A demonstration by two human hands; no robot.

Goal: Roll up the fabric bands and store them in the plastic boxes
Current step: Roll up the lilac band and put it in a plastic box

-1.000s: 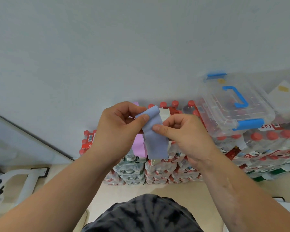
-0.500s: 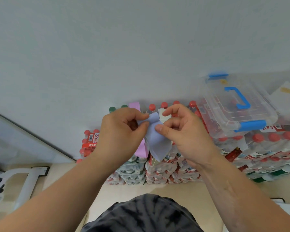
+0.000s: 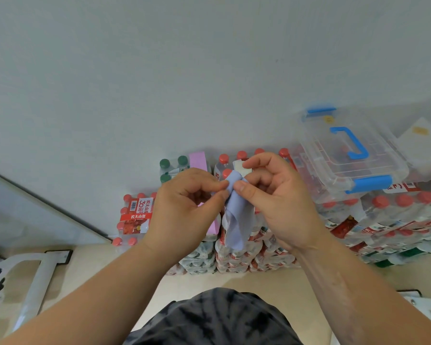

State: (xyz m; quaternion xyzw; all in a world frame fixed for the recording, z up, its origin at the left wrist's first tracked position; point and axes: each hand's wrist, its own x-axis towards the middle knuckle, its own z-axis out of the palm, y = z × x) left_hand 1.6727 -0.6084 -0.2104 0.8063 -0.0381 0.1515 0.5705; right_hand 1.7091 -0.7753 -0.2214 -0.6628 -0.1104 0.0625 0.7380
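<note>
Both hands pinch the soft lavender-blue fabric band (image 3: 238, 215) at its rolled top: left hand (image 3: 184, 210) from the left, right hand (image 3: 276, 202) from the right. Its loose tail hangs down; the closed clear plastic box with blue handle (image 3: 346, 155) sits far right.

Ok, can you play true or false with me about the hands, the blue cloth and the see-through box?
1. Both hands pinch the blue fabric band. True: the left hand and right hand grip its rolled top.
2. The band is fully rolled. False: a loose tail hangs below the fingers.
3. The clear plastic box has a red handle. False: its handle and latches are blue.
4. The box sits on packs of bottled water. True.
5. The box lid is off. False: it is closed.
</note>
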